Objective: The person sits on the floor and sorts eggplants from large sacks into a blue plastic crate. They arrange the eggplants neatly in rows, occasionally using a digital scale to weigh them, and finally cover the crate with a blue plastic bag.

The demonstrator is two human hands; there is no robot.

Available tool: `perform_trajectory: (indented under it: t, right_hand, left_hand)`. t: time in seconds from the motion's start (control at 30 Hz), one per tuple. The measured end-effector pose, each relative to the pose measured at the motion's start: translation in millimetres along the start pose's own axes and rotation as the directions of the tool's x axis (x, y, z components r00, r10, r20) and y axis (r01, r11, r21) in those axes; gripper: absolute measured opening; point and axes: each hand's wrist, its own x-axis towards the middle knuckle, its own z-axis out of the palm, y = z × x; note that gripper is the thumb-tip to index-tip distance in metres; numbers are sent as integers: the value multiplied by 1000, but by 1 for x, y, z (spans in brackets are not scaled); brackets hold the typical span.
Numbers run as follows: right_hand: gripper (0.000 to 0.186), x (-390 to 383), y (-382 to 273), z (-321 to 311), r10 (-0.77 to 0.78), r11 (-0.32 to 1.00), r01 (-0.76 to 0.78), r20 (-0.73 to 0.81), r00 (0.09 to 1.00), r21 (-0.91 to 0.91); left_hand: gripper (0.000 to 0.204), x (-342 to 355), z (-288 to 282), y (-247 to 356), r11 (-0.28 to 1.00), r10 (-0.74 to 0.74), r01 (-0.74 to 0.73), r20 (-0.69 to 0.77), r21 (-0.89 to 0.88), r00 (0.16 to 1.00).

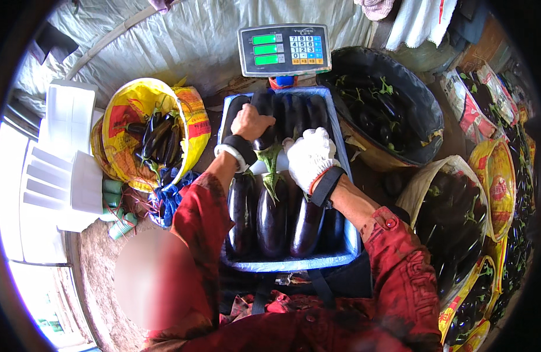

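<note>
A blue-rimmed crate (pixel 351 232) lined with eggplants stands in front of me under a scale display (pixel 284 50). My left hand (pixel 249 123), bare with a dark and white band at the wrist, is closed on an upright eggplant (pixel 263 101) in the back row. My right hand (pixel 311 154), in a white knitted glove, has curled fingers beside that eggplant's green stem (pixel 269 167); what they hold, if anything, is hidden. Large eggplants (pixel 270 226) fill the front row, stems toward the back.
A yellow sack of eggplants (pixel 124 105) and stacked white foam boxes (pixel 50 185) are on the left, with twine spools (pixel 122 224). A dark tub (pixel 429 117) of eggplants is back right. Several filled sacks (pixel 482 176) line the right side; plastic sheeting (pixel 135 41) hangs behind.
</note>
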Motion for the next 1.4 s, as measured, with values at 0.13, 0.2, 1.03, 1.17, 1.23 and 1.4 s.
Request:
perform_trajectory:
  t: [0.13,0.2,1.03,1.17,1.23,1.4]
  right_hand:
    - [22,-1,1,-1,-3,1000,2,34,999,18]
    - [24,-2,1,-1,1,1000,-1,34,999,26]
    - [31,-11,-6,2,57,993,-53,-37,998,102]
    - [32,-11,-3,-1,65,989,-64,-4,998,135]
    - [33,-10,-2,-5,60,989,-69,73,996,133]
    - [42,-7,13,-29,20,941,-99,238,971,324]
  left_hand:
    - [47,-14,-15,-18,885,97,-90,-9,-456,995]
    - [41,-27,-18,-26,827,59,-32,30,-561,998]
    - [70,-25,15,17,991,-19,40,-163,128,986]
    - [73,-37,-2,-2,999,-36,32,-136,-34,990]
    - [67,-48,-4,-15,981,-11,-34,-224,-192,974]
    - [56,-73,-9,-18,675,240,-426,-367,-602,899]
